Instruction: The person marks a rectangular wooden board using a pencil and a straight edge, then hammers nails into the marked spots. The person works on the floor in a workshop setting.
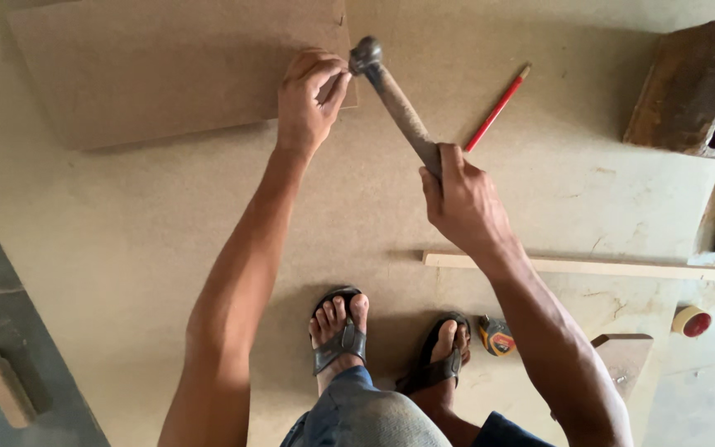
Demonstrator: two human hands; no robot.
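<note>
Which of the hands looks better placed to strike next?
Probably the right hand: it grips the hammer, whose head hangs close above the board's corner. The left hand only pinches something there.

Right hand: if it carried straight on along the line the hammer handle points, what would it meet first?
The right hand points up-left along the hammer. First in that line are the left hand's fingertips pinched at the corner of the small board, probably; heights are hard to judge from above.
</note>
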